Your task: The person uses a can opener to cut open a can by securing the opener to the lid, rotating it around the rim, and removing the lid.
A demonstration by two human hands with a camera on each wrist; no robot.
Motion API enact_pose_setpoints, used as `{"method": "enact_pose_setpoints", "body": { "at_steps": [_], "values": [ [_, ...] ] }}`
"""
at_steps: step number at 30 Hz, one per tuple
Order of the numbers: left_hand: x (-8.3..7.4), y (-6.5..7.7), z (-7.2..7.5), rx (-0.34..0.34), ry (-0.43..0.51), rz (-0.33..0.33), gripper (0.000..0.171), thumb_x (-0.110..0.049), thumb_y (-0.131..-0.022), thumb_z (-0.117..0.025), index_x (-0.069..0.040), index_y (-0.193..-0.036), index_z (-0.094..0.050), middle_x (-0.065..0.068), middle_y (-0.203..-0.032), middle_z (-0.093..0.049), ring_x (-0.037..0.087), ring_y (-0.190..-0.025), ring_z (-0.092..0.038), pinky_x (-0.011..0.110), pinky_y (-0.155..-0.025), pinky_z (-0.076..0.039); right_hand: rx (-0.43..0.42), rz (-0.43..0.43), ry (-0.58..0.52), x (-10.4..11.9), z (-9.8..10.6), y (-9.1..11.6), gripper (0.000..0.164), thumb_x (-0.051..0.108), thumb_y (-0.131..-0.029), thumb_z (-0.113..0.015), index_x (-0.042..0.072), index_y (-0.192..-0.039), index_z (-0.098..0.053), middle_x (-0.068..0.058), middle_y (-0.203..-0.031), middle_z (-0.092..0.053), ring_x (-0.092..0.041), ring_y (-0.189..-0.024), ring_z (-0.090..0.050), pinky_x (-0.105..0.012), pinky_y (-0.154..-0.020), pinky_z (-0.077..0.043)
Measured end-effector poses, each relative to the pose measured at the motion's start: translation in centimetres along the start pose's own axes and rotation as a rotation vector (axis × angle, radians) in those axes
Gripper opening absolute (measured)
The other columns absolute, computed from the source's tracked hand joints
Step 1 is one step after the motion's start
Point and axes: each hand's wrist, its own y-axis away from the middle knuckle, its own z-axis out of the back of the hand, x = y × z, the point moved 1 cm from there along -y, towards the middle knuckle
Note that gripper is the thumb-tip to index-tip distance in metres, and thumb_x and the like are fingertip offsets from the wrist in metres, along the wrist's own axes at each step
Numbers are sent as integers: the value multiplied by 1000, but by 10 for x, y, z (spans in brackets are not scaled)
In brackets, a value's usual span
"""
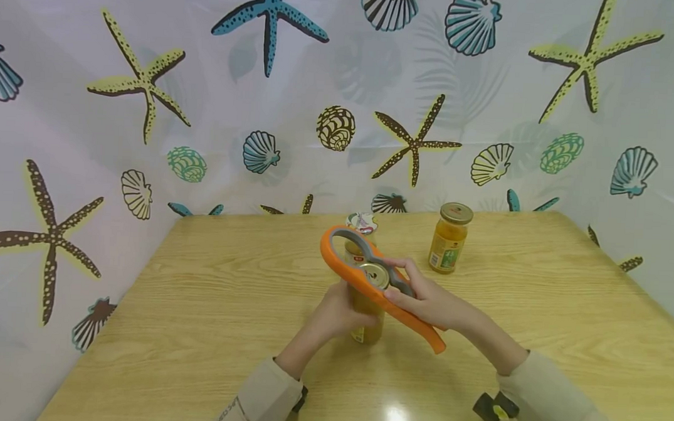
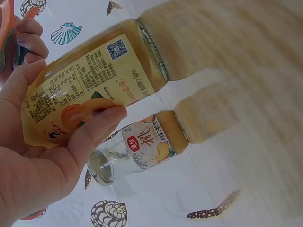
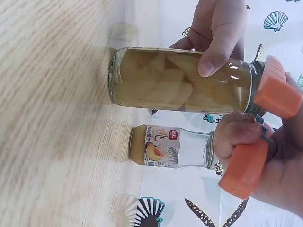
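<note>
From my end I see the person's left grip (image 1: 341, 311) curled round a tall jar (image 3: 161, 82) of fruit pieces, which stands upright on the worktop (image 1: 226, 293), well in from the far edge and roughly midway between the left and right edges; the right grip (image 1: 428, 297) pinches an orange jar opener (image 1: 350, 271), thumb on one arm and fingers on the other; the gold lid (image 1: 376, 274) shows inside the opener's smaller opening; a peach-label jar (image 3: 161, 149) stands behind, near the far edge; another gold-lidded jar (image 1: 448, 243) stands towards the far right corner.
</note>
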Motion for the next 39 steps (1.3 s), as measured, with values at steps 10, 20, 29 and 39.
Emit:
{"method": "enact_pose_setpoints", "body": {
  "at_steps": [10, 20, 29, 39],
  "values": [
    [-3, 2, 1, -29, -11, -50, 60, -3, -68, -73, -8, -124, -51, 5, -115, -59, 20, -101, -56, 37, -88, -45, 29, 23, 12, 1, -1, -5, 47, 27, -97, -46, 4, -129, -20, -21, -148, -19, -42, -132, -20, -54, -98, -33],
    [-2, 3, -1, -65, -8, -104, 58, -1, -69, -73, -4, -123, -50, 8, -115, -58, 22, -106, -55, 38, -91, -44, 11, -13, 47, 3, -2, -7, 57, 35, -92, -53, 4, -128, -21, -20, -147, -22, -42, -130, -26, -49, -95, -39],
    [-3, 4, -2, -95, -42, -137, 58, -1, -70, -76, -4, -122, -51, 8, -115, -59, 22, -104, -56, 35, -89, -45, -28, -63, 153, 10, -4, -7, 66, 42, -90, -55, 1, -129, -21, -26, -142, -29, -40, -126, -35, -44, -89, -42],
    [-5, 4, -3, -141, -100, -132, 50, -1, -66, -78, -1, -111, -56, 9, -104, -60, 23, -99, -57, 39, -88, -46, -78, -63, 248, 17, -7, -6, 65, 44, -89, -56, 0, -127, -27, -23, -141, -34, -37, -124, -39, -47, -94, -40]
  ]
}}
